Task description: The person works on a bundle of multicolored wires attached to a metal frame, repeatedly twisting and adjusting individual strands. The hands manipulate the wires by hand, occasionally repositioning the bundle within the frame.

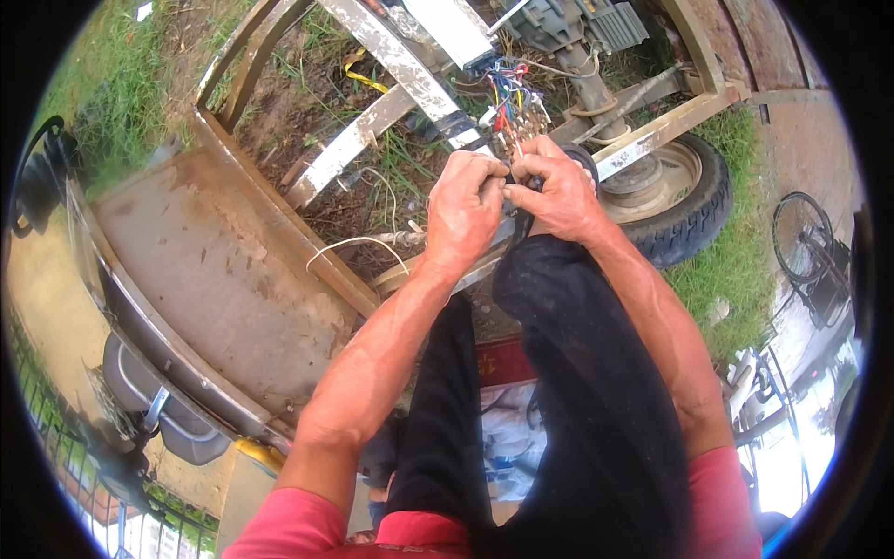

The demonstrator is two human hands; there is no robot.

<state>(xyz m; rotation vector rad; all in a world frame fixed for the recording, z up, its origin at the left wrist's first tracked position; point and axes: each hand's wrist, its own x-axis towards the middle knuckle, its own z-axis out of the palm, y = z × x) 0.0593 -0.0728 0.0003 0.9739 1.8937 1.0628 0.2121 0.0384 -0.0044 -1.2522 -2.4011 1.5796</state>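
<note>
Gripping something small and dark between them, both hands meet at frame centre, above the person's raised black-trousered knee (568, 307). Left hand (463, 212) fingers curled together, thumb side pressed toward the right hand; what it pinches is hidden, cannot tell exactly. Right hand (551, 191) fingers curled tight too, touching the left hand, clamped on a dark piece with a black cable (520, 226) dropping below it. Wire bundle (514, 102), multicoloured, sits just above the hands, running from a grey box (456, 28) on the rusty frame (410, 70). White wire (354, 242) loops left of the left hand. Tyre (694, 200) just right of the right hand. Flat rusty metal panel (205, 261) to the left, grass (736, 270) around.
</note>
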